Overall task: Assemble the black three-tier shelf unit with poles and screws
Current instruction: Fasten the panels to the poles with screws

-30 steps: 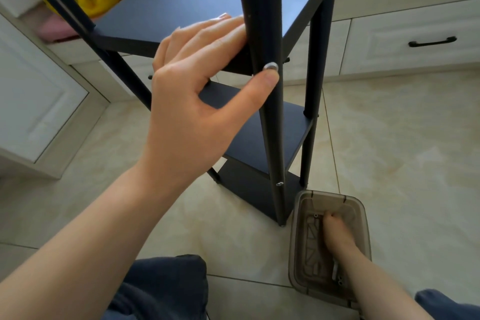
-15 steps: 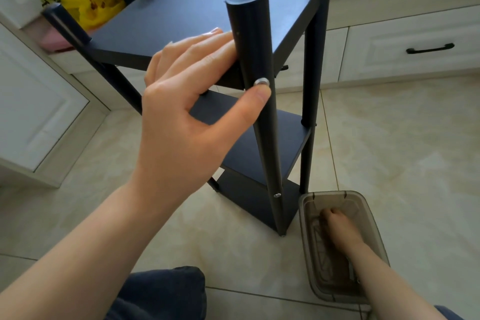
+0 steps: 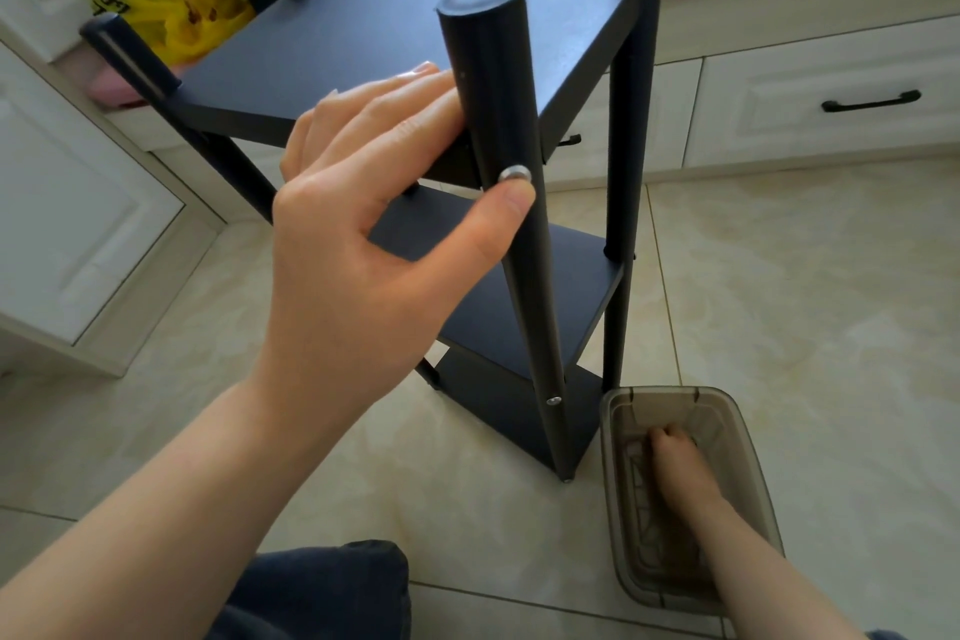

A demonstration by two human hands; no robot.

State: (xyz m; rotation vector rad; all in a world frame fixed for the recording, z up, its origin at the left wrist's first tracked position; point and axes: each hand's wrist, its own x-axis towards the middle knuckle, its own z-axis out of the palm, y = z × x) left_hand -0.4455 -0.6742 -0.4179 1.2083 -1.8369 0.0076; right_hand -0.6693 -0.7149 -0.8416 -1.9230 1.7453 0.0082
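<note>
The black three-tier shelf unit (image 3: pixel 395 36) stands upright on the tiled floor in front of me. My left hand (image 3: pixel 363 224) grips its near pole (image 3: pixel 498 120), fingers behind the pole and thumb just under a silver screw head (image 3: pixel 515 173) at the top tier. A second screw (image 3: pixel 554 400) shows low on the same pole. My right hand (image 3: pixel 675 463) reaches down inside a smoky plastic box (image 3: pixel 613 411) beside the shelf's foot; its fingers are curled among the parts there, and what they hold is hidden.
White drawers with black handles (image 3: pixel 870 101) run along the back wall, and a white cabinet (image 3: pixel 78 224) stands at the left. A yellow bag (image 3: pixel 171 5) lies behind the shelf. My knee (image 3: pixel 322 592) is at the bottom edge.
The view has tipped slightly, so shelf and left hand sit lower in frame. My right hand has shifted a little deeper in the box. The left hand's grip on the pole is unchanged.
</note>
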